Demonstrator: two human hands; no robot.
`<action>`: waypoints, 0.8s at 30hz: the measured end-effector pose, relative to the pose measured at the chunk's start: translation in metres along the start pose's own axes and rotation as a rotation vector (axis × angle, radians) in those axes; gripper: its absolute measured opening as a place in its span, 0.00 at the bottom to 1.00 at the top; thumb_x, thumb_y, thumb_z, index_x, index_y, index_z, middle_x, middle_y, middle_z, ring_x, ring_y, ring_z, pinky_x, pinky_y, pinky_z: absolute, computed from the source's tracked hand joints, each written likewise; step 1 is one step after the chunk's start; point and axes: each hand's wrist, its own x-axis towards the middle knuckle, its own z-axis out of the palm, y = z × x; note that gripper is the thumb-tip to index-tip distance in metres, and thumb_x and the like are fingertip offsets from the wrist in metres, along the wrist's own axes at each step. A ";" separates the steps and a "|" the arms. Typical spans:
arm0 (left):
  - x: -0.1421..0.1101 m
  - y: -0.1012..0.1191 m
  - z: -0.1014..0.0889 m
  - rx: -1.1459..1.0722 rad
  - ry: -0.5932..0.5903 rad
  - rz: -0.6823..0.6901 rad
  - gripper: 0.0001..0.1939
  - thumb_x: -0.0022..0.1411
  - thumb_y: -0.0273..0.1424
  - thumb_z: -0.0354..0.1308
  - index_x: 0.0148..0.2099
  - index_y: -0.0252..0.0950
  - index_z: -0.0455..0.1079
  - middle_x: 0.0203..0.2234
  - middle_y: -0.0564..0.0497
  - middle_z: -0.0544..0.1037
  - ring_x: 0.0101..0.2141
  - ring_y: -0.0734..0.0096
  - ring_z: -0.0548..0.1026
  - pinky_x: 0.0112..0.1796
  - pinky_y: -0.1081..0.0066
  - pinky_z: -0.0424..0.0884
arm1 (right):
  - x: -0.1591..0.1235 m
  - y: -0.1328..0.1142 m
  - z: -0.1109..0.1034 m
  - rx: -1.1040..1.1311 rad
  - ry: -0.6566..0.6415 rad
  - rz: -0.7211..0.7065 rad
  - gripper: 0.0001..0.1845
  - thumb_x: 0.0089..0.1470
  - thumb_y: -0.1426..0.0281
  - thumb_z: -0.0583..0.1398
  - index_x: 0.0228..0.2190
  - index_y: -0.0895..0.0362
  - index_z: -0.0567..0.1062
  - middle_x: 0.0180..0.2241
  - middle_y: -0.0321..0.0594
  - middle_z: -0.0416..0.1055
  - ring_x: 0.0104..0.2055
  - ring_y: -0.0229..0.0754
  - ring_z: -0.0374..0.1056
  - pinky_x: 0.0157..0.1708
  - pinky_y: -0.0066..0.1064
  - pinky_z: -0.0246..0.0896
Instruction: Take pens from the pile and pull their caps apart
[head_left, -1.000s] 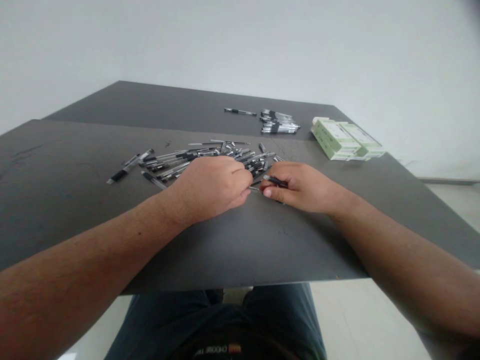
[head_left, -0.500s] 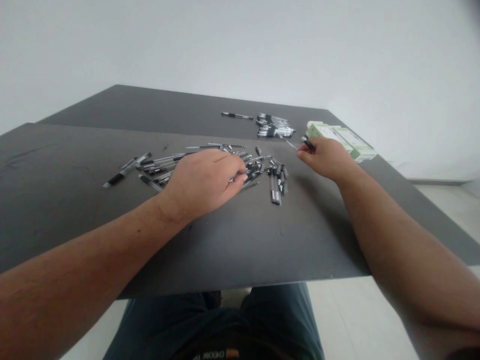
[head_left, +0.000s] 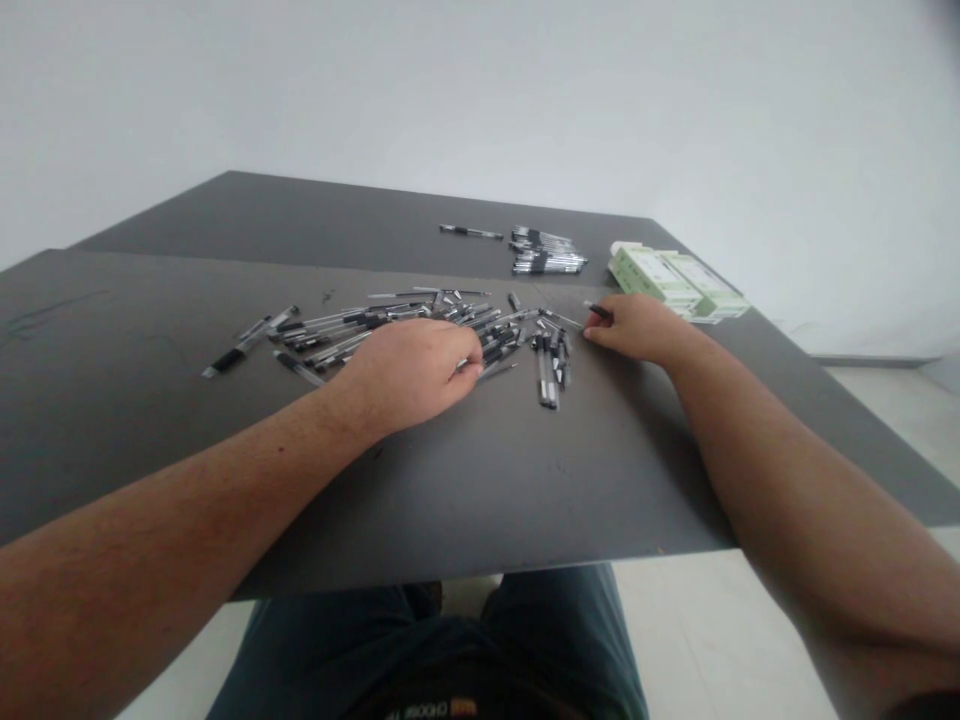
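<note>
A loose heap of clear pens (head_left: 352, 318) with black grips, mixed with thin refills and caps, covers the middle of the dark table. Over its near right part lies my left hand (head_left: 420, 370), thumb and fingers closed; whatever is in them is hidden. Right of the heap, my right hand (head_left: 630, 325) pinches a dark-gripped pen part (head_left: 598, 310). A thin refill (head_left: 561, 318) reaches left from those fingers, its far end among the caps. Just left of this hand, a small group of clear pen pieces (head_left: 547, 375) lies on the tabletop.
Behind the heap, a neat stack of pens (head_left: 544, 262) lies beside a single pen (head_left: 471, 232). Green and white boxes (head_left: 660, 280) stand at the right, beyond my right hand. The table's near edge (head_left: 480, 580) runs above my lap.
My right hand has come down and a little left, bringing the thin refill from near the stack to the heap's right end. My left hand has shifted slightly down, still closed.
</note>
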 end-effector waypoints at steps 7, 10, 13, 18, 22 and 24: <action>0.002 0.003 0.003 0.033 -0.164 -0.008 0.15 0.75 0.36 0.56 0.50 0.39 0.84 0.45 0.45 0.89 0.50 0.47 0.86 0.49 0.55 0.78 | -0.009 -0.011 -0.009 0.022 0.095 0.007 0.10 0.63 0.63 0.65 0.39 0.54 0.85 0.37 0.45 0.86 0.40 0.53 0.80 0.41 0.39 0.68; 0.001 0.005 0.005 0.059 -0.190 0.005 0.14 0.76 0.36 0.56 0.49 0.39 0.83 0.45 0.45 0.89 0.49 0.47 0.86 0.48 0.55 0.78 | -0.015 -0.022 -0.012 0.035 0.159 0.000 0.13 0.64 0.63 0.64 0.41 0.55 0.86 0.38 0.47 0.85 0.40 0.53 0.80 0.41 0.40 0.68; 0.000 0.006 0.007 0.081 -0.197 0.025 0.13 0.76 0.36 0.57 0.48 0.40 0.83 0.44 0.46 0.90 0.49 0.47 0.86 0.46 0.56 0.77 | -0.020 -0.033 -0.013 0.043 0.176 -0.035 0.13 0.63 0.64 0.63 0.42 0.55 0.87 0.40 0.48 0.86 0.41 0.53 0.79 0.42 0.40 0.67; 0.000 0.008 0.008 0.078 -0.204 0.025 0.12 0.76 0.36 0.58 0.48 0.40 0.83 0.45 0.46 0.90 0.49 0.49 0.86 0.46 0.58 0.77 | -0.022 -0.042 -0.011 0.060 0.168 -0.067 0.15 0.64 0.63 0.62 0.42 0.56 0.87 0.39 0.49 0.85 0.39 0.53 0.78 0.41 0.42 0.67; 0.001 0.009 0.008 0.075 -0.217 0.024 0.13 0.77 0.37 0.57 0.51 0.42 0.83 0.47 0.47 0.90 0.50 0.48 0.86 0.46 0.57 0.77 | -0.023 -0.043 -0.010 0.071 0.166 -0.075 0.15 0.64 0.63 0.62 0.43 0.56 0.87 0.39 0.48 0.85 0.39 0.53 0.78 0.41 0.42 0.67; 0.001 0.010 0.008 0.075 -0.227 0.031 0.13 0.77 0.37 0.57 0.52 0.42 0.83 0.48 0.47 0.90 0.50 0.49 0.86 0.46 0.57 0.77 | -0.023 -0.043 -0.010 0.069 0.171 -0.083 0.14 0.64 0.63 0.63 0.43 0.56 0.87 0.39 0.48 0.85 0.39 0.52 0.78 0.41 0.41 0.67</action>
